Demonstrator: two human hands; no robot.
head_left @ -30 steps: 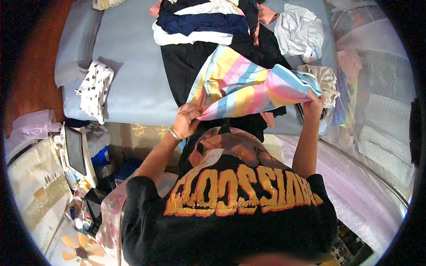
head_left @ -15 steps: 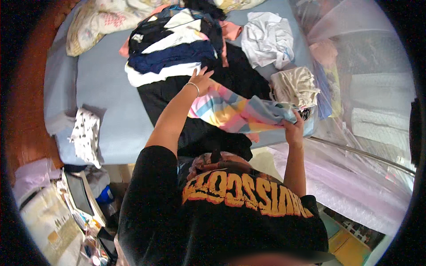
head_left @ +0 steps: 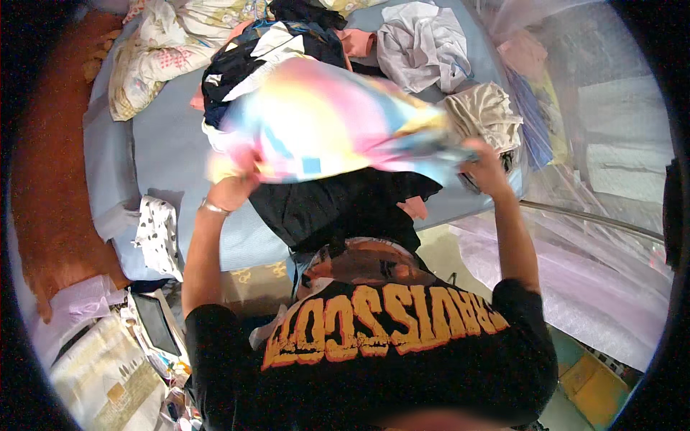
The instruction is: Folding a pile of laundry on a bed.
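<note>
A pastel striped cloth in pink, yellow, blue and white stretches between my hands, billowing and blurred by motion. My left hand, with a bracelet at the wrist, is closed on its left end. At the right end my right hand grips a bunched bluish-grey part. Below the cloth, black fabric lies on the bed and hangs toward me. Behind it rises a heap of dark and white clothes, partly hidden by the cloth.
On the grey-blue bed lie a white crumpled garment, a beige folded pile and a white cloth with black spots. A patterned quilt sits at the far left. Sheer netting hangs along the right side.
My left hand has moved left and nearer, taking hold of the cloth's left end. The cloth has spread out and lifted over the clothes heap. My right hand keeps its grip.
</note>
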